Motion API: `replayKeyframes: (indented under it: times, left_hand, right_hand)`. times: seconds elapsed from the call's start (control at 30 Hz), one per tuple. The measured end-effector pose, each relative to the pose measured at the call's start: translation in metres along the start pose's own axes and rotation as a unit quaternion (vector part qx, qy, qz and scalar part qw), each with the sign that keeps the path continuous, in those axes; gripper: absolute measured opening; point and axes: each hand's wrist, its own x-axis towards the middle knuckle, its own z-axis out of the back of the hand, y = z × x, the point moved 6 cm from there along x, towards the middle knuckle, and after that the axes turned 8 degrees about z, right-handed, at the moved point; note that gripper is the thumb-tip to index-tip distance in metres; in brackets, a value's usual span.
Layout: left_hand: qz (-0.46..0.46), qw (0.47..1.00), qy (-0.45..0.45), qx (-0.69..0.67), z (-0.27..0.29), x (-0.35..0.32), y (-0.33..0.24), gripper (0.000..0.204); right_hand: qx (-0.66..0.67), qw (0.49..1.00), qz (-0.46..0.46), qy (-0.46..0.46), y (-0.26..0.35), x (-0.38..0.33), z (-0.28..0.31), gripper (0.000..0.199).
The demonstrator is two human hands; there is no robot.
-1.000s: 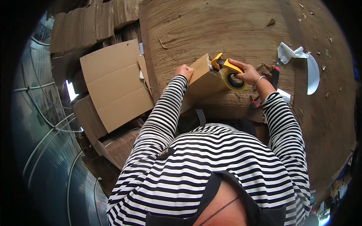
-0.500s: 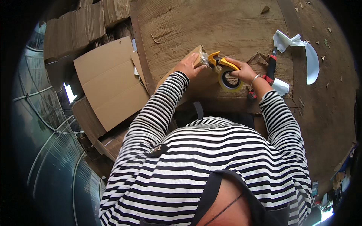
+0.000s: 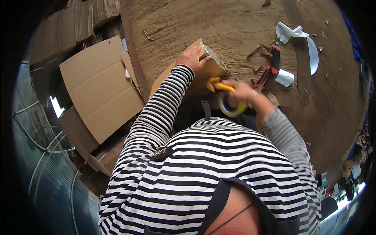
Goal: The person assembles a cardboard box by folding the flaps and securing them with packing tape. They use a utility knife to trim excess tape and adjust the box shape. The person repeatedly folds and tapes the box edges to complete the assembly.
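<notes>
A small brown cardboard box lies on the wooden worktable, its top shiny with clear tape. My left hand presses down on the box's left top edge. My right hand grips a yellow tape dispenser with a roll of tape, blurred with motion, at the near side of the box close to my chest. Both arms wear black-and-white striped sleeves.
A red-and-black handled tool lies right of the box with white paper scraps and cardboard bits around it. Flat cardboard sheets are stacked on the left beside the table. Metal railing runs at lower left.
My right hand has pulled the tape dispenser from the box's top down toward me. My left hand has shifted along the box's top edge, and the box has turned slightly.
</notes>
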Motion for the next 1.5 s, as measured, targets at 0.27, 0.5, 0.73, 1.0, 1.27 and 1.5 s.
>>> replayKeyframes:
  times: [0.27, 0.5, 0.73, 1.0, 1.27, 1.5]
  left_hand:
    - [-0.029, 0.996, -0.088, -0.015, -0.019, -0.028, 0.045, 0.065]
    - [0.033, 0.946, -0.049, -0.317, 0.042, -0.079, 0.041, 0.036]
    - [0.087, 0.627, 0.167, -0.756, 0.044, -0.051, -0.013, 0.024]
    - [0.217, 0.757, -0.032, -0.616, 0.041, -0.004, 0.074, 0.019]
    - [0.35, 0.934, 0.023, -0.072, -0.009, 0.001, 0.101, 0.029]
    - [0.198, 0.968, 0.043, -0.147, -0.001, -0.047, 0.104, 0.062]
  right_hand:
    - [-0.133, 0.98, -0.136, 0.061, 0.005, -0.01, -0.039, 0.067]
    - [-0.104, 0.923, 0.25, -0.272, 0.095, -0.096, 0.036, 0.074]
    - [-0.386, 0.818, 0.357, -0.232, 0.177, -0.074, 0.057, 0.072]
    - [-0.238, 0.903, 0.329, -0.143, 0.151, -0.017, 0.123, 0.068]
    - [-0.043, 0.984, 0.164, 0.058, 0.115, 0.091, 0.13, 0.065]
    - [-0.045, 0.987, 0.1, 0.119, 0.125, 0.103, 0.128, 0.066]
